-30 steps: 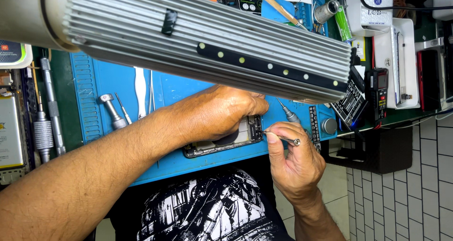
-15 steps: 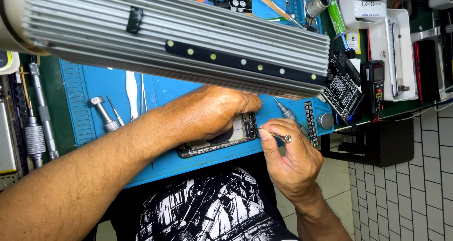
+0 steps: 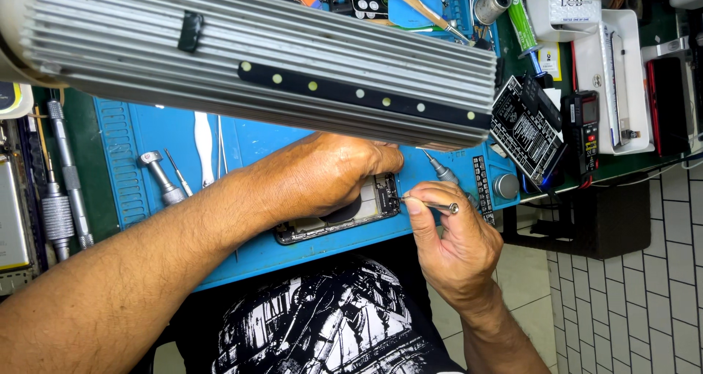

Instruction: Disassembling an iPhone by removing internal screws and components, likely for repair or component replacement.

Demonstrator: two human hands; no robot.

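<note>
Our left hand (image 3: 322, 176) lies flat over the opened phone (image 3: 344, 217) on the blue mat (image 3: 256, 143), fingers pressing it down. Just right of the phone's end, our right hand (image 3: 450, 238) pinches a small screwdriver (image 3: 428, 205), its shaft pointing leftward into the phone's edge.

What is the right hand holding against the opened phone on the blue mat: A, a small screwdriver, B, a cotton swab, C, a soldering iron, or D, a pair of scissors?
A: the right hand pinches a small screwdriver, a thin metal shaft, with its tip at the end of the opened phone, which the left hand steadies.
</note>
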